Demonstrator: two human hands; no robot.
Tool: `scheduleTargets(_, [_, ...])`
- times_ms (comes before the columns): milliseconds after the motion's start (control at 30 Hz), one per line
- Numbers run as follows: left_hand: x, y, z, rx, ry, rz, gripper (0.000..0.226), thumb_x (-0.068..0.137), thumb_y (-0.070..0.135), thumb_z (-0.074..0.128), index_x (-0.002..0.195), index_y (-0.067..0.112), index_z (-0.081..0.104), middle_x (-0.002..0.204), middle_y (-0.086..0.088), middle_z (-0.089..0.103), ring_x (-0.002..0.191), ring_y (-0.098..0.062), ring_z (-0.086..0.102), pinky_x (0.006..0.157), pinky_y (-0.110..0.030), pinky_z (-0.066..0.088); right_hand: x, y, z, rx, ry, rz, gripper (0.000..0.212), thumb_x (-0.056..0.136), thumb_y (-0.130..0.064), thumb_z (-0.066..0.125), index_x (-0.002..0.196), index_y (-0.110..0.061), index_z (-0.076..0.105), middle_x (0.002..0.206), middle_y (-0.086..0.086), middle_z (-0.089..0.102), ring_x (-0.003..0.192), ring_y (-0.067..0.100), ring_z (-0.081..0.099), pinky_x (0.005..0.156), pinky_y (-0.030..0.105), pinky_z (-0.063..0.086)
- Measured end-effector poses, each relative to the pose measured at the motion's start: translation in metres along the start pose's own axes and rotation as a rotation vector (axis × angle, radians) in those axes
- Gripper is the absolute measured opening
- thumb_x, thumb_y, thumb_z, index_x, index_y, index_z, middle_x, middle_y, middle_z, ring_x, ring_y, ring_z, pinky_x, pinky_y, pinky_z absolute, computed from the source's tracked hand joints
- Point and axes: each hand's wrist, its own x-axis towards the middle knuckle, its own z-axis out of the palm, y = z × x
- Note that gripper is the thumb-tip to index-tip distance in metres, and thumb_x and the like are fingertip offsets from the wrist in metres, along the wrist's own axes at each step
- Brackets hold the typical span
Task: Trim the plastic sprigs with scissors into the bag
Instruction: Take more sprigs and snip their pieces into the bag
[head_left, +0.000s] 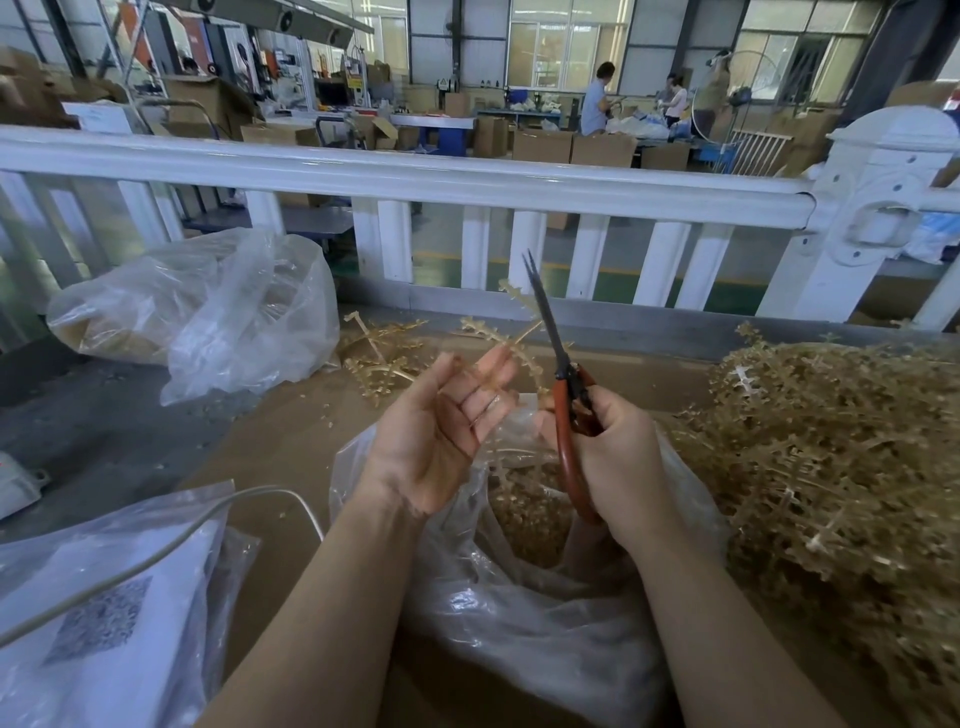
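Your right hand (618, 447) had its grip wrapped round the red handles of the scissors (563, 395), blades pointing up and away from you, their tips only slightly parted. Your left hand (441, 436) was palm up with the fingers straight and spread; the sprig (506, 340) lay across its fingertips, more resting there than held, and I could not tell whether a thumb pinned it. The sprig crossed the blades just above the pivot, over the far edge of the open bag (519, 571), which sat on the bench (291, 441) below both hands and already had cut pieces in it. The big heap of uncut sprigs (831, 467) lay on the bench to your right, and a few loose ones (379, 364) lay beyond your left hand.

The risks, as I judged them:

- With so loose a hold, the sprig could have slipped or flicked away as the blades closed, landing on the bench instead of in the bag.
- The cut looked to sit near the bag's far rim, so trimmings could have dropped outside it.
- Your left fingertips were close beside the blades; a quick snip could have nicked them.
- The bag's thin mouth sagged just under your right wrist, so the lower handle could have caught the plastic and pulled it shut.
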Motion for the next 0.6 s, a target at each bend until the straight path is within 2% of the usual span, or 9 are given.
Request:
scheduleTargets(33, [0.000, 0.000, -0.001, 0.077, 0.022, 0.031, 0.023, 0.095, 0.034, 0.052, 0.097, 0.012, 0.059, 0.118, -0.013, 0.069, 0.105, -0.023, 0.069, 0.094, -0.035, 0.054, 0.000, 0.001, -0.001, 0.030, 0.008, 0.017, 0.022, 0.084, -0.025, 0.081, 0.082, -0.046, 0.074, 0.076, -0.005, 0.076, 0.069, 0.011, 0.074, 0.057, 0.018, 0.056])
scheduleTargets(67, [-0.001, 0.000, -0.001, 0.148, 0.062, 0.059, 0.026, 0.090, 0.039, 0.060, 0.097, 0.014, 0.060, 0.118, -0.011, 0.069, 0.107, -0.023, 0.068, 0.097, -0.037, 0.053, 0.001, 0.001, -0.002, 0.059, 0.023, 0.038, 0.022, 0.083, -0.022, 0.082, 0.080, -0.043, 0.075, 0.076, -0.004, 0.076, 0.069, 0.011, 0.074, 0.057, 0.018, 0.056])
scheduleTargets(167, [-0.003, -0.002, 0.000, 0.318, 0.156, 0.099, 0.072, 0.067, 0.043, 0.082, 0.124, 0.008, 0.056, 0.125, -0.009, 0.066, 0.114, -0.021, 0.065, 0.100, -0.037, 0.049, 0.003, 0.002, -0.004, 0.127, 0.067, 0.101, 0.013, 0.083, -0.017, 0.081, 0.085, -0.028, 0.076, 0.080, -0.003, 0.077, 0.075, 0.013, 0.075, 0.066, 0.024, 0.058])
scheduleTargets(200, [-0.004, -0.004, 0.001, 0.384, 0.167, 0.100, 0.081, 0.058, 0.041, 0.087, 0.126, 0.010, 0.055, 0.126, -0.006, 0.065, 0.113, -0.018, 0.063, 0.098, -0.034, 0.047, 0.003, 0.001, -0.005, 0.146, 0.073, 0.117, 0.012, 0.083, -0.016, 0.081, 0.089, -0.026, 0.076, 0.081, -0.002, 0.078, 0.077, 0.015, 0.075, 0.070, 0.028, 0.059])
scheduleTargets(233, [-0.003, -0.006, 0.002, 0.465, 0.177, 0.098, 0.081, 0.055, 0.037, 0.087, 0.126, 0.013, 0.055, 0.126, -0.003, 0.065, 0.112, -0.015, 0.062, 0.095, -0.031, 0.045, 0.004, 0.001, -0.006, 0.167, 0.079, 0.126, 0.012, 0.084, -0.014, 0.080, 0.090, -0.024, 0.075, 0.082, -0.001, 0.078, 0.077, 0.016, 0.075, 0.071, 0.028, 0.060])
scheduleTargets(333, [-0.004, -0.009, 0.003, 0.636, 0.166, 0.040, 0.067, 0.060, 0.028, 0.080, 0.121, 0.016, 0.055, 0.117, -0.001, 0.066, 0.105, -0.014, 0.063, 0.085, -0.028, 0.045, 0.004, -0.002, -0.007, 0.201, 0.106, 0.124, 0.014, 0.083, -0.012, 0.080, 0.090, -0.023, 0.075, 0.081, -0.004, 0.078, 0.074, 0.012, 0.075, 0.061, 0.018, 0.057])
scheduleTargets(433, [-0.007, -0.012, 0.001, 0.584, 0.078, -0.115, 0.066, 0.059, 0.024, 0.085, 0.118, 0.008, 0.058, 0.113, -0.012, 0.068, 0.092, -0.020, 0.066, 0.075, -0.028, 0.051, 0.004, -0.001, -0.006, 0.188, 0.110, 0.115, 0.014, 0.082, -0.014, 0.081, 0.089, -0.025, 0.076, 0.083, -0.007, 0.077, 0.078, 0.011, 0.075, 0.067, 0.020, 0.058])
scheduleTargets(533, [-0.008, -0.016, 0.001, 0.812, -0.034, -0.169, 0.039, 0.071, 0.020, 0.084, 0.106, 0.009, 0.071, 0.099, -0.011, 0.073, 0.084, -0.017, 0.066, 0.075, -0.030, 0.045, 0.003, -0.003, -0.004, 0.224, 0.096, 0.088, 0.016, 0.084, -0.008, 0.079, 0.086, -0.024, 0.076, 0.083, -0.002, 0.078, 0.079, 0.014, 0.075, 0.069, 0.022, 0.058])
scheduleTargets(600, [-0.009, -0.019, 0.002, 0.856, -0.034, -0.136, 0.021, 0.076, 0.013, 0.080, 0.097, 0.009, 0.075, 0.089, -0.009, 0.075, 0.075, -0.014, 0.066, 0.071, -0.027, 0.046, 0.001, -0.004, -0.005, 0.273, 0.074, 0.064, 0.018, 0.085, -0.004, 0.076, 0.088, -0.021, 0.075, 0.083, 0.000, 0.078, 0.078, 0.016, 0.076, 0.067, 0.021, 0.058])
